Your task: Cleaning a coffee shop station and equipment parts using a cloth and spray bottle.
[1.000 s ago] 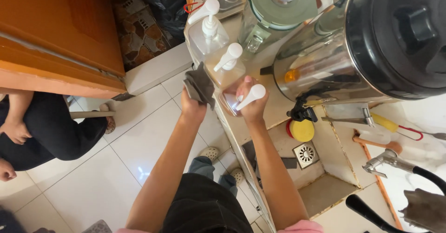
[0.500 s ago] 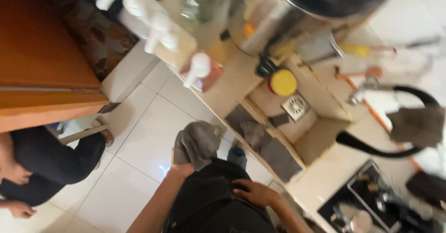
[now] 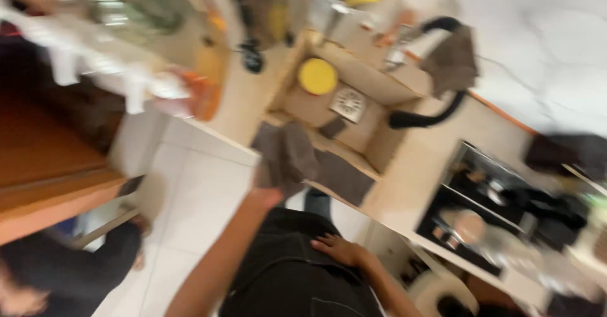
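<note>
Your left hand (image 3: 269, 187) is hidden behind a grey cloth (image 3: 286, 154), so it looks like you grip the cloth, but the picture is too blurry to see your fingers. The cloth hangs at the edge of the small sunken sink (image 3: 354, 111), close to a yellow round thing (image 3: 317, 76) and a square drain (image 3: 348, 104). Your right hand (image 3: 340, 250) lies flat and open on your dark clothes (image 3: 291, 273), holding nothing.
</note>
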